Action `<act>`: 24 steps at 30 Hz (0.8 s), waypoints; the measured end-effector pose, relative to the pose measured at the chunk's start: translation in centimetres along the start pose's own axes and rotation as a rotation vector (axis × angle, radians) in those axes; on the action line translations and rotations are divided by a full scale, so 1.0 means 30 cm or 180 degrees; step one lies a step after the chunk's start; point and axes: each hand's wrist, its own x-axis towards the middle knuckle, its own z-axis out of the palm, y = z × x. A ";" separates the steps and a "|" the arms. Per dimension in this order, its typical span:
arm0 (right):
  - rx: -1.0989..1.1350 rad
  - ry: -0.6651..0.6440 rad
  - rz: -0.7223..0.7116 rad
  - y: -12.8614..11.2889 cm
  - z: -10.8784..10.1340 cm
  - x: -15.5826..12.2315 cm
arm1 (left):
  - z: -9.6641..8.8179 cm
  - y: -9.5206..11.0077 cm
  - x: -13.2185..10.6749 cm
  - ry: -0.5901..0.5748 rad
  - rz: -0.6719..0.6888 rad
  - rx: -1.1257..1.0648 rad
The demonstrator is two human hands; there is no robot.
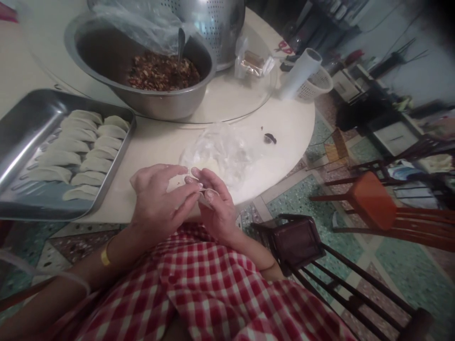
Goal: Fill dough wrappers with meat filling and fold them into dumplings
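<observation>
Over the near table edge, my left hand (159, 199) and my right hand (218, 203) come together around a pale dumpling (204, 201), mostly hidden by the fingers. The left fingertips press on its edge, and the right thumb and fingers pinch it from the other side. White flour dusts the fingertips. Just beyond the hands lies a clear plastic bag (227, 149) with pale round wrappers (210, 165) partly showing. To the left, a metal tray (122, 163) carries two rows of folded dumplings. A metal bowl (167, 105) of dark chopped filling (159, 73) has a spoon (181, 45) standing in it.
A perforated metal colander (227, 28) stands behind the bowl on a glass turntable (245, 97). A wrapped package (253, 64), a plastic roll (305, 68) and a white basket (318, 85) sit to the right. A dark chair (298, 241) and an orange-brown chair (375, 201) stand beside the table.
</observation>
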 end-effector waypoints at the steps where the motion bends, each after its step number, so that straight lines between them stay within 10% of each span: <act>1: 0.0038 -0.0017 -0.0004 -0.003 0.002 0.001 | 0.000 0.000 -0.001 -0.0016 -0.0044 -0.0014; 13: -0.1587 -0.0029 -0.0358 -0.041 -0.007 -0.021 | -0.018 -0.003 0.005 -0.0268 -0.0457 -0.0579; 24: -0.1523 0.0055 -0.0299 -0.058 -0.003 -0.020 | -0.075 -0.075 0.006 -0.0665 -0.1030 -0.1599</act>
